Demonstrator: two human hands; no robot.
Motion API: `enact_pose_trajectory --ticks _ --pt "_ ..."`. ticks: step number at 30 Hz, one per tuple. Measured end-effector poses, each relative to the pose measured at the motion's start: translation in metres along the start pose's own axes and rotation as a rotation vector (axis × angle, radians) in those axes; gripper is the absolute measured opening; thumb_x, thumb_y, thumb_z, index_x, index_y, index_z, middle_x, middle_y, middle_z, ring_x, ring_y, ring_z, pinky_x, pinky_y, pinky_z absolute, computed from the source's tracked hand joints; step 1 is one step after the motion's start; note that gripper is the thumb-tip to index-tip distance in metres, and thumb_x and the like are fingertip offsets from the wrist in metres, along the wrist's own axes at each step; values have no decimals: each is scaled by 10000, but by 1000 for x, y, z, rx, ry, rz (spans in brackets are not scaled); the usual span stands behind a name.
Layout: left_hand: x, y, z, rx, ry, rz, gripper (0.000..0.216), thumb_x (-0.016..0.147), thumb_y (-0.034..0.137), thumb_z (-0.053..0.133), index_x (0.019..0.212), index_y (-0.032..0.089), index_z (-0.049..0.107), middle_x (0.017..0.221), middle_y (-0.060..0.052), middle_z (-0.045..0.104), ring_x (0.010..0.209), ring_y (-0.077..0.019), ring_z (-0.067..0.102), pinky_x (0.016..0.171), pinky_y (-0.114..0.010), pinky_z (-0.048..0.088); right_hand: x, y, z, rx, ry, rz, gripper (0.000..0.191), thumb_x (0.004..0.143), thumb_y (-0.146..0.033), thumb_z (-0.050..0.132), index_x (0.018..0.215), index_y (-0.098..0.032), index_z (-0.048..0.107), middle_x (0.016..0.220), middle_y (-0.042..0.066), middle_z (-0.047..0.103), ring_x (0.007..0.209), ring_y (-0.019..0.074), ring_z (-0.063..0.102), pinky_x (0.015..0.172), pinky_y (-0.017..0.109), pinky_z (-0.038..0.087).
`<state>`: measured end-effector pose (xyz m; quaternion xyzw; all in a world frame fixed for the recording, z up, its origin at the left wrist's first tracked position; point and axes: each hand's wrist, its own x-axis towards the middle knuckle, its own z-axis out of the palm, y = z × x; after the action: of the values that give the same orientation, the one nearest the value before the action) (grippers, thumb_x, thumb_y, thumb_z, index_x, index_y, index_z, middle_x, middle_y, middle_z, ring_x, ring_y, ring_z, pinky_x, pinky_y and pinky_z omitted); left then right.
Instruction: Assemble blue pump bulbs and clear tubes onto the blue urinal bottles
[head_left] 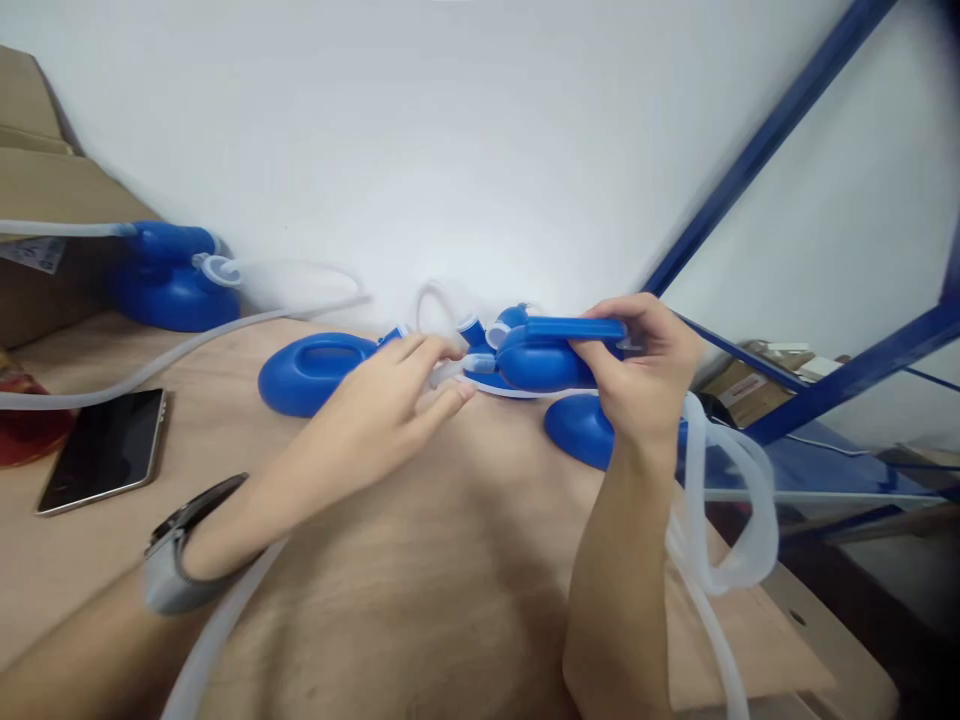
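Note:
My right hand is closed round a blue plastic vessel with a handle, held just above the wooden table. My left hand pinches the end of a clear soft tube at the vessel's left opening. A watch is on my left wrist. More clear tubing loops down past my right forearm. Another blue vessel lies on the table behind my left hand, and a third blue piece sits under my right hand.
A phone lies face up at the left. A blue vessel with tubing stands at the back left by cardboard boxes. A blue metal rack frame rises at the right. The white wall is close behind.

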<state>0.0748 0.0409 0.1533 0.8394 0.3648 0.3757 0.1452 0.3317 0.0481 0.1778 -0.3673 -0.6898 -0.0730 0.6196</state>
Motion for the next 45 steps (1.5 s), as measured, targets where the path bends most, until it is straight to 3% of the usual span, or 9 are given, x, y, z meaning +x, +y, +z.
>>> enact_pose_trajectory --ticks 3,5,11,13,17,22,28,34,45 --pt "-13 6 -11 215 134 138 363 1024 445 543 1275 207 653 1531 -153 531 1447 -353 470 1189 -540 402 2 3 -4 -86 63 50 148 845 -195 772 814 -319 698 801 -13 706 770 252 672 770 425 564" --pt "-21 13 -19 249 139 126 346 1020 449 549 1254 227 672 1492 -135 569 1399 -349 519 1158 -524 441 2 5 -5 -140 89 82 140 836 -211 772 806 -319 688 804 -9 708 767 255 663 760 427 556" --pt "-26 7 -20 142 -274 -193 504 1025 622 449 1210 241 722 967 -74 782 847 -292 733 815 -418 574 2 7 1 -191 262 132 82 817 -218 753 820 -262 684 801 -12 708 775 233 667 755 396 515" --pt "-21 -7 -11 121 -303 -225 597 1015 638 447 1358 200 663 1125 -131 783 985 -341 745 936 -477 556 3 9 0 -169 335 122 86 812 -214 765 826 -246 686 794 -15 694 762 222 654 752 383 509" --pt "-5 -31 7 -133 -131 -298 812 934 693 590 1564 191 492 1573 -194 552 1422 -408 549 1187 -530 418 4 17 -4 -113 406 119 144 770 -189 825 799 -257 701 780 -8 686 732 214 633 705 353 505" --pt "6 -31 23 -578 7 -400 663 997 666 519 1550 302 493 1673 -109 446 1488 -334 490 1129 -458 500 3 19 -6 75 374 169 177 747 -174 857 824 -250 717 794 -15 696 761 223 675 716 354 515" --pt "7 -28 37 -704 108 -310 484 1060 604 412 1204 200 637 1356 -121 650 1208 -267 650 842 -341 583 1 22 -9 12 253 124 164 798 -202 850 861 -276 718 837 -22 717 799 222 667 754 366 524" --pt "2 -26 42 -746 -164 -188 454 1078 565 396 889 194 576 935 -56 638 856 -191 642 698 -297 542 -1 5 -10 62 12 26 128 842 -254 826 852 -304 709 851 16 754 809 248 701 761 411 583" --pt "-3 -20 51 -716 -278 -336 483 1042 544 459 707 199 507 664 -4 546 599 -146 543 614 -285 479 -6 -5 -11 41 -94 -93 162 805 -155 777 858 -303 738 845 -11 785 809 247 763 754 418 633"
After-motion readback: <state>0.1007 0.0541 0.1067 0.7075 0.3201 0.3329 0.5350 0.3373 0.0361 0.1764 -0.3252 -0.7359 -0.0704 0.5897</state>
